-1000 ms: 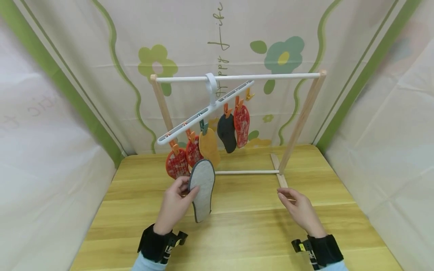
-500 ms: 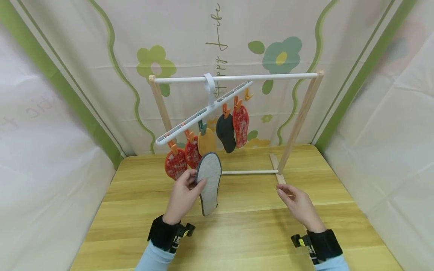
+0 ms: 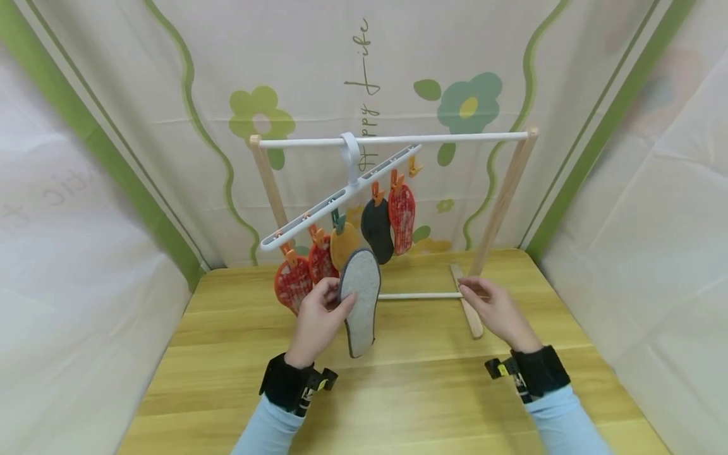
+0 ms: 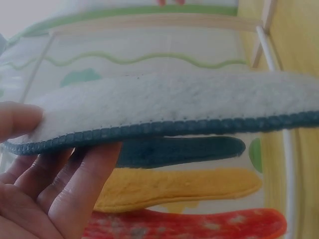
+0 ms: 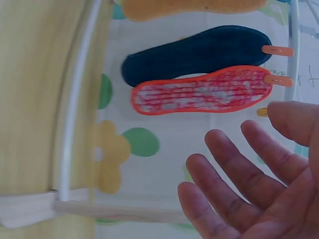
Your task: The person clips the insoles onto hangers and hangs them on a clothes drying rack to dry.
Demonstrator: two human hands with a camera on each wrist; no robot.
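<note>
- Reaching out over the wooden table (image 3: 216, 379), with its pale yellow grain, both our forearms wear light blue sleeves and black wrist straps.
- Our left hand (image 3: 316, 321) pinches the grey insole (image 3: 361, 297) near its upper end, thumb on the fuzzy felt face and fingers (image 4: 75, 189) curled behind; the insole stands nearly upright above the table, with a dark stitched border round its foot-shaped edge.
- Our right hand (image 3: 493, 309) holds nothing: its fingers (image 5: 234, 174) are straight and slightly spread, palm turned inward, hovering just above the rack's wooden foot (image 3: 467, 302).
- Just beyond the grey insole, a white plastic hanger (image 3: 341, 196) slants down to the left, hooked on the white top rail (image 3: 455, 136) of the drying rack, whose side posts are bare light wood.
- From the hanger's orange clips dangle two red-and-white patterned insoles (image 3: 292, 283) at the low end, then a yellow insole (image 3: 344, 242), a dark navy insole (image 3: 378, 229) and another red patterned insole (image 3: 401, 217).
- Behind everything hangs a smooth cream backdrop (image 3: 466, 101) printed with green flowers and wavy stripes.
</note>
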